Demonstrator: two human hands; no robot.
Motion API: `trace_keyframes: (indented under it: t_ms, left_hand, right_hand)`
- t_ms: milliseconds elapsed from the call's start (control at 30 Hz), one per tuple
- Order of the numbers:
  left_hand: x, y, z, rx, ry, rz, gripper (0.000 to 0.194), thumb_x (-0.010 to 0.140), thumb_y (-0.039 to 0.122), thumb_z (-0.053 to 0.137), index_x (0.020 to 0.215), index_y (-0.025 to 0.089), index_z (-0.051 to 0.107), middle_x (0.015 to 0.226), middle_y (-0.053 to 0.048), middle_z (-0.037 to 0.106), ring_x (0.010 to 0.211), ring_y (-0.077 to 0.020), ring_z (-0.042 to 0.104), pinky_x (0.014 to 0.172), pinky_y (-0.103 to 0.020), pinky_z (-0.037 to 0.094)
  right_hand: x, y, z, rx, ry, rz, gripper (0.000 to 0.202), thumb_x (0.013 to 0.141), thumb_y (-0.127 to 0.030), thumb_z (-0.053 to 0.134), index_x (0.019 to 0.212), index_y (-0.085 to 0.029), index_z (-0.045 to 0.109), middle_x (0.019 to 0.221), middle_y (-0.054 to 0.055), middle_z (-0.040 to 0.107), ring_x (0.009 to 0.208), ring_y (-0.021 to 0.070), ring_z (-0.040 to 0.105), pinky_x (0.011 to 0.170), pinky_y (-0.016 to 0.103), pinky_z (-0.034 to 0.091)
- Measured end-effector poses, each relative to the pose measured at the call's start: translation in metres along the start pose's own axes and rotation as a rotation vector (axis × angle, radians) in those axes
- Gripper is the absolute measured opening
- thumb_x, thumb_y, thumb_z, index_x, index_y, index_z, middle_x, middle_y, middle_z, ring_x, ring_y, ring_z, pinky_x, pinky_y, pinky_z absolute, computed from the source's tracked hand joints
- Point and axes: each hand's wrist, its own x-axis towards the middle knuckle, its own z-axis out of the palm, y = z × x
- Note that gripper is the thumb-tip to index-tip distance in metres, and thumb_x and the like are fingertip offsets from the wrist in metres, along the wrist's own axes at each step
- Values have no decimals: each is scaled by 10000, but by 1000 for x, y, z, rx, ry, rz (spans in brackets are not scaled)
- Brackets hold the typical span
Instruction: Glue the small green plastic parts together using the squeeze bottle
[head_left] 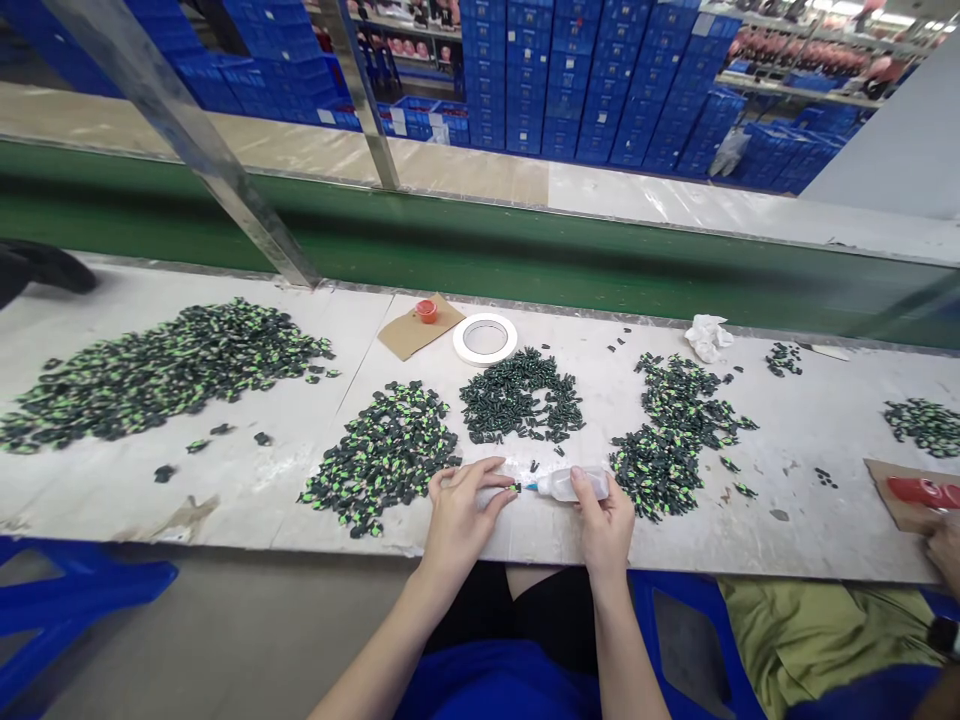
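Observation:
Between the thumb and fingers of my left hand (466, 510) is a small black-and-green part (514, 487), pinched at the fingertips. My right hand (606, 515) grips a clear squeeze bottle (564, 485) lying nearly level. Its blue tip (531, 487) points left, at or very close to the small part; whether they touch I cannot tell. Left of my left hand spreads a pile of black-and-green parts (386, 450). Beyond both hands lies a heap of small dark parts (517, 395). Another black-and-green pile (660, 470) sits right beside my right hand.
A white tape roll (484, 340) and a red cap (426, 311) on cardboard (405, 337) stand at the back. A large pile (165, 370) covers the left. Crumpled tissue (708, 338) lies back right. At far right, another person's hand (946, 550) is near a red object (919, 491).

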Motion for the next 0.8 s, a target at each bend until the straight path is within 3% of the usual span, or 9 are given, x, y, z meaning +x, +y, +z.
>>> trace_keyframes:
  t_ms: [500,667,800]
  left_hand:
    - [0,4,-1,11,-3,3,213,758,214,707,935,255,598,843,20,777,976,-244,682,968,-466,276]
    - [1,4,-3,18,-24,-7,212,753,200,703,938,254,614,878,6,775,1006,-253,669,979,-483,266]
    - [4,3,-10,25,-113,41,177,743,191,701,894,265,643,922,-3,769,1006,-256,664,970,-477,284]
  right_hand:
    - [-2,2,0,10,13,12,387,742,-515,638,584,-177,538,517,-24,536,511,129,475,493,242,392]
    - [-2,10,-5,185,200,11,356,724,-498,673,751,-148,614,637,18,632,566,161,580,530,276,468]
    - [3,12,-4,201,269,-46,409,609,-396,793,865,-168,571,830,77,701,766,217,679,719,358,544]
